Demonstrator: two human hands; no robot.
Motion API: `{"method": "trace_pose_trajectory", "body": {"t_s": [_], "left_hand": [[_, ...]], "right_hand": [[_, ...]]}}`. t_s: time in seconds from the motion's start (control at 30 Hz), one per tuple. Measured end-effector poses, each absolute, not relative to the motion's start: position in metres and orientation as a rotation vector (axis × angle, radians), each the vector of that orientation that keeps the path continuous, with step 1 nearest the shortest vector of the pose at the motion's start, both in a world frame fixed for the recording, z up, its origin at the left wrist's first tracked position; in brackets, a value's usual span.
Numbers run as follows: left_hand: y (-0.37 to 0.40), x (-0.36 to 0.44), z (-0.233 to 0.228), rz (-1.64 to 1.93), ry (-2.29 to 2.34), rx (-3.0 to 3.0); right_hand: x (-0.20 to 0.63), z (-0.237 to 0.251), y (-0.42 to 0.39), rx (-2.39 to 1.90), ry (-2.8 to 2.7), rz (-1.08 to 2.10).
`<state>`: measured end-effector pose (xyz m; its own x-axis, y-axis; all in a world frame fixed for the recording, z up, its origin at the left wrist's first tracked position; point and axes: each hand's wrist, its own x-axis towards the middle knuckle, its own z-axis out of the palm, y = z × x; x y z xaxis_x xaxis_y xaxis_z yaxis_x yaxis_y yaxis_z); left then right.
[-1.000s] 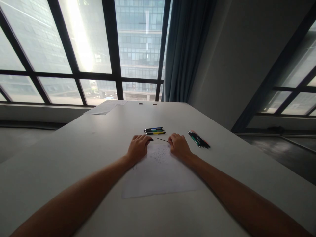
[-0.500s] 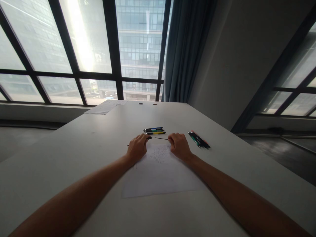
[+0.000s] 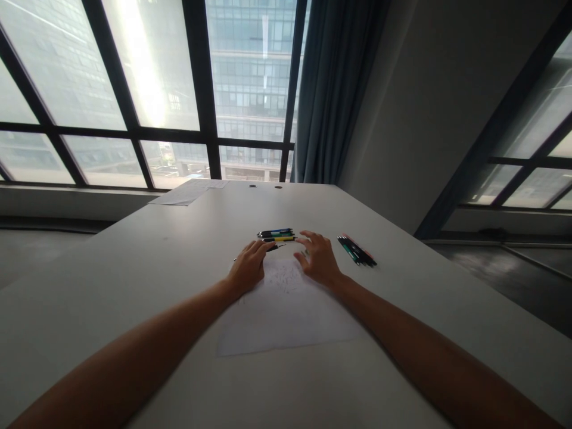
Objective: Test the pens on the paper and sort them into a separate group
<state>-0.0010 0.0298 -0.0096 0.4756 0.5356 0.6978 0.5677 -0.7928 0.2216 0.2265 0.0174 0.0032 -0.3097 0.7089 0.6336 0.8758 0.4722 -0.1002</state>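
My left hand (image 3: 248, 267) is closed on a dark pen (image 3: 273, 248), whose thin pointed end sticks out to the right past the fingertips. A thin end also shows on the left side of that hand. My right hand (image 3: 318, 257) hovers with fingers spread and thumb apart, just right of the pen tip, and holds nothing that I can see. Below both hands lies a sheet of white paper (image 3: 286, 325) with pen scribbles near its top. Just beyond my fingers, several pens (image 3: 276, 233) lie side by side, one with a yellow barrel.
To the right of my right hand lies a bundle of several dark, green and reddish pens (image 3: 356, 250). More paper sheets (image 3: 181, 193) rest at the far left of the white table (image 3: 179, 250). Two round inserts sit near its far edge, before the windows and a blue curtain (image 3: 337, 107).
My right hand has opened and let go of the thin dark pen refill. The refill's length no longer shows between the hands; only a short tip projects from the pen in my left hand.
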Motion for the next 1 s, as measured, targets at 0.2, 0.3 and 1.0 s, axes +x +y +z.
{"method": "trace_pose_trajectory", "body": {"t_s": [0.2, 0.3, 1.0], "left_hand": [[0.032, -0.002, -0.011, -1.187, -0.959, -2.725], [0.032, -0.003, -0.011, -1.077, -1.0, -2.713], [0.031, -0.003, -0.012, -0.928, -1.132, -2.699]], "right_hand": [[0.236, -0.005, 0.028, -1.575, -2.075, -0.463], [0.235, -0.005, 0.028, -1.609, -2.097, -0.446], [0.226, 0.001, 0.019, -1.131, -2.057, -0.168]]}}
